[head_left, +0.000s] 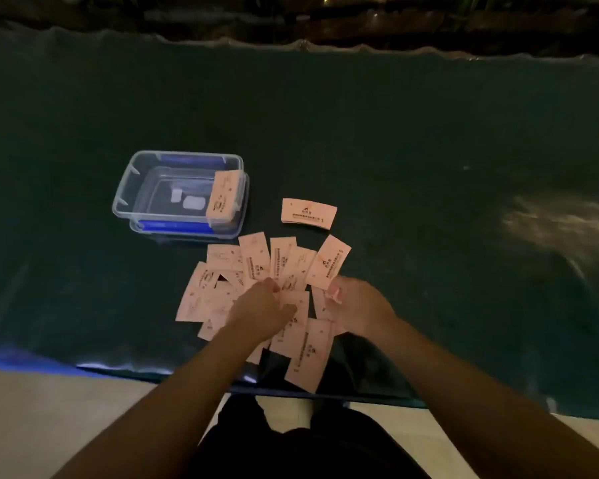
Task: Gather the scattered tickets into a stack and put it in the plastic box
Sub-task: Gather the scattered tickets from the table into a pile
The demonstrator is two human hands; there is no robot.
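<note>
Beside the plastic box (pixel 146 188), both hands (pixel 263 307) (pixel 358 307) pinch tickets (pixel 256 261) scattered across dark cloth (pixel 412 150).

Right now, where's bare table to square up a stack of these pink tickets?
Bare dark green table cover lies right of the lone pink ticket, and left of the clear plastic box. Crowded: the fanned pink tickets around both hands.

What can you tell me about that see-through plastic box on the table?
The plastic box is a clear, shallow, lidless rectangle with rounded corners, upright on the dark green table cover, left of and beyond the scattered tickets. Blue strips show at its near and far sides. One pink ticket leans over its right rim; two small whitish patches show inside. Neither hand touches it.
</note>
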